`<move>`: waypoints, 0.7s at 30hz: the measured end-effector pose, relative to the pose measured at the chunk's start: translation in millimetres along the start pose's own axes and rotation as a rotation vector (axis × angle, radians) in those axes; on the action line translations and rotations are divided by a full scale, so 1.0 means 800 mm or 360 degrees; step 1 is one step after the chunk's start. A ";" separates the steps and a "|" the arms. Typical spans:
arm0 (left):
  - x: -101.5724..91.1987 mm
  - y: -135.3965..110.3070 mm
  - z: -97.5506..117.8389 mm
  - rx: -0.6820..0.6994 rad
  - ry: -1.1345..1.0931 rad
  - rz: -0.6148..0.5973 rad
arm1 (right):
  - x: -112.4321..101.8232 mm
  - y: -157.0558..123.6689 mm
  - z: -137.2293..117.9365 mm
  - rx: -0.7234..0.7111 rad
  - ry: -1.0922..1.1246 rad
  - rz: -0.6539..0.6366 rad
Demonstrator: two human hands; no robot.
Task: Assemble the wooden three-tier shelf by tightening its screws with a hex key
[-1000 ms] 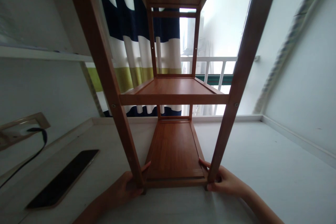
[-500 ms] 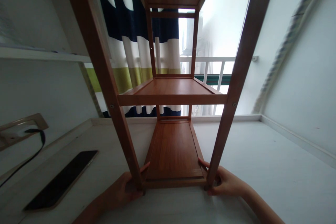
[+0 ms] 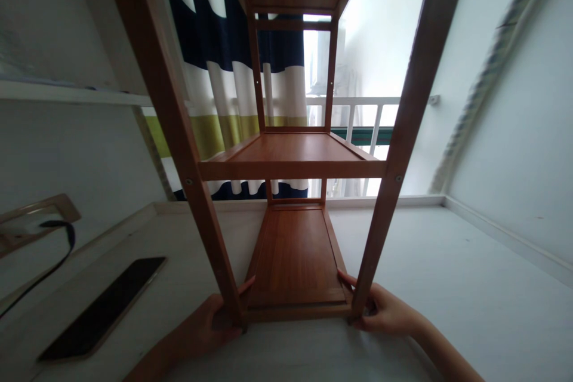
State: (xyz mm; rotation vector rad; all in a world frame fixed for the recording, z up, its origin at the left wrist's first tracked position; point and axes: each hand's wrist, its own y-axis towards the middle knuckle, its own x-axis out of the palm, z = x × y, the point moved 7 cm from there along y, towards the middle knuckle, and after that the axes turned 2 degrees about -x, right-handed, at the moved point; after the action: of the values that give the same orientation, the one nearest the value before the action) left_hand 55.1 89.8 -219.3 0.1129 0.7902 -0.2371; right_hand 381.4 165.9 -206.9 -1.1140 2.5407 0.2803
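A brown wooden shelf rack (image 3: 293, 162) with three boards stands on a white desk (image 3: 447, 286), right in front of me. My left hand (image 3: 212, 325) is wrapped round the foot of its near left leg, thumb resting on the bottom board. My right hand (image 3: 385, 309) grips the foot of the near right leg, thumb likewise on the bottom board (image 3: 295, 256). The top of the rack runs out of view above.
A dark flat phone (image 3: 101, 310) lies on the desk at the left. A black cable (image 3: 42, 274) hangs from a wall socket beyond it. A striped curtain (image 3: 215, 65) and a white balcony railing (image 3: 367, 113) are behind the rack. Walls close in on both sides.
The rack and both hands have shifted very slightly to the left and down in the view; the grips are unchanged.
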 end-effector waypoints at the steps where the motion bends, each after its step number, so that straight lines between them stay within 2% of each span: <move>1: 0.000 0.000 0.000 0.0004 0.0002 0.0001 | 0.000 0.000 -0.001 -0.0001 0.0002 -0.0001; 21: 0.005 0.000 -0.012 -0.0025 0.0040 -0.0028 | 0.003 0.000 -0.001 0.0018 0.0100 -0.0047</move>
State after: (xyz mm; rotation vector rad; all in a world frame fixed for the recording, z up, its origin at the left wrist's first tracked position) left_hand 51.7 91.0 -228.9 0.0946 0.8181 -0.2465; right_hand 379.6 164.2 -207.1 -1.1724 2.5746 0.2269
